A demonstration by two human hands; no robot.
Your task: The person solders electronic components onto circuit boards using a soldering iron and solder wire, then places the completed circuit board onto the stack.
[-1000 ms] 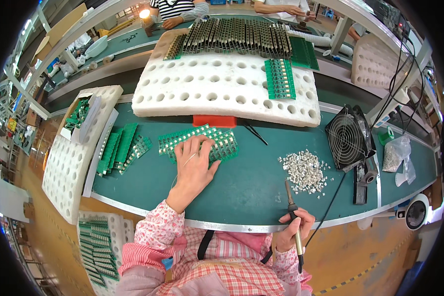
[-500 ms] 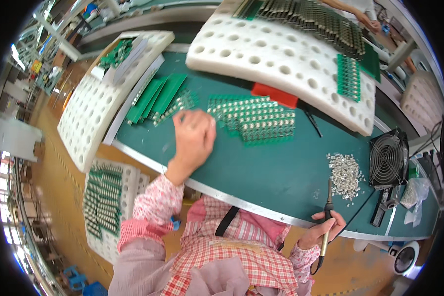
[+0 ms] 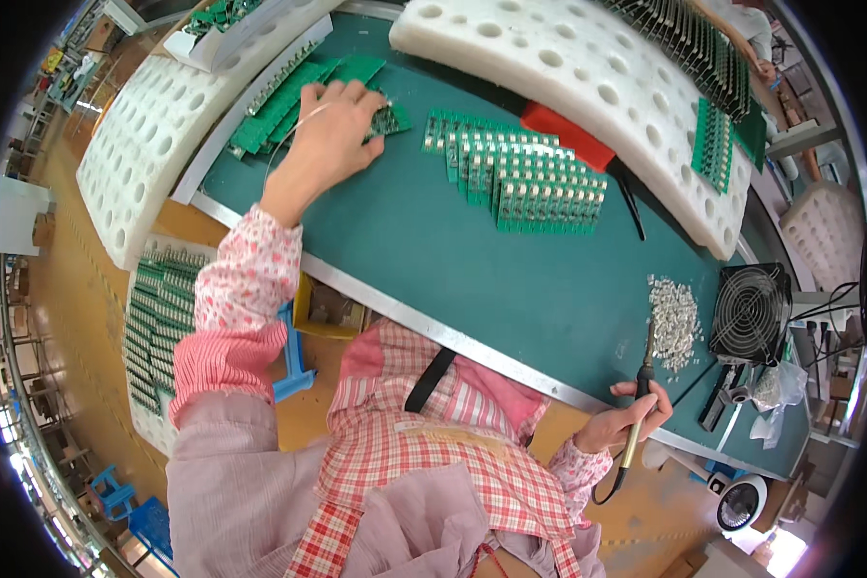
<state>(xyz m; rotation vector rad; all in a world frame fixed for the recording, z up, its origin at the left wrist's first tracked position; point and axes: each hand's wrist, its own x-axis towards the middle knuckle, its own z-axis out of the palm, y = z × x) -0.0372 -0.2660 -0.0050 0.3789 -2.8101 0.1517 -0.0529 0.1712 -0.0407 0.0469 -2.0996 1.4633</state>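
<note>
My left hand [image 3: 329,140] reaches over the far left of the bench, fingers arched and thumb apart, above green circuit boards [image 3: 392,118]. Its fingertips partly hide the boards, so contact is unclear. A thin pale wire [image 3: 281,144] loops across the back of this hand. Low at the right, my right hand [image 3: 629,419] is closed round the handle of a soldering iron [image 3: 644,378], its tip pointing up beside a heap of small silvery parts [image 3: 675,323]. Between the hands lie overlapping rows of green circuit board panels [image 3: 549,200] fitted with pale parts.
A white perforated foam slab [image 3: 549,58] bears stacked boards at the back. Beside it lie a red-handled tool [image 3: 568,135] and a black fan [image 3: 749,313] farther right. More foam [image 3: 140,144] stands left. The bench's metal edge [image 3: 433,332] runs before me.
My left hand has moved away and left, from beside the middle panels to the boards at far left, its fingers spreading from a closed shape. My right hand still grips the soldering iron.
</note>
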